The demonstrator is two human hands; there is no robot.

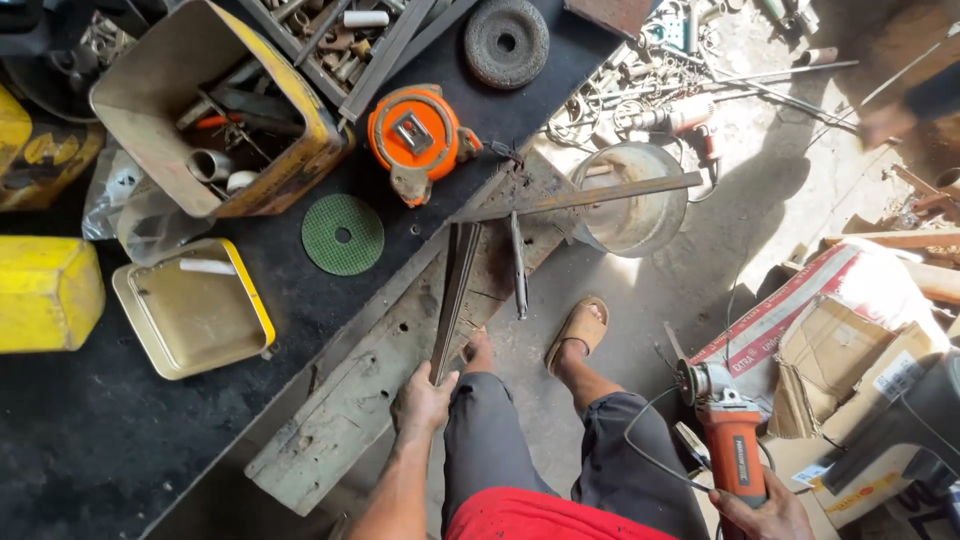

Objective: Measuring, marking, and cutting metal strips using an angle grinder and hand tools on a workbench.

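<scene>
One steel strip [455,295] gripped in left hand [422,400], one orange angle grinder [728,430] in right hand [765,512].

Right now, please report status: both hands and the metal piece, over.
Left hand grips dark angled steel bar on worn wooden plank. Right hand holds orange angle grinder. Thin rod lies beside bar.

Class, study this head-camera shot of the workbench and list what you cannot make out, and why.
- Right hand: cut by the bottom edge, so its grip on the angle grinder shows only partly.
- Another person's hand, upper right: motion-blurred, so what it holds is unclear.
- Yellow metal box: the walls shade the small parts inside.
- Left hand: it covers the near end of the steel strips.
</scene>
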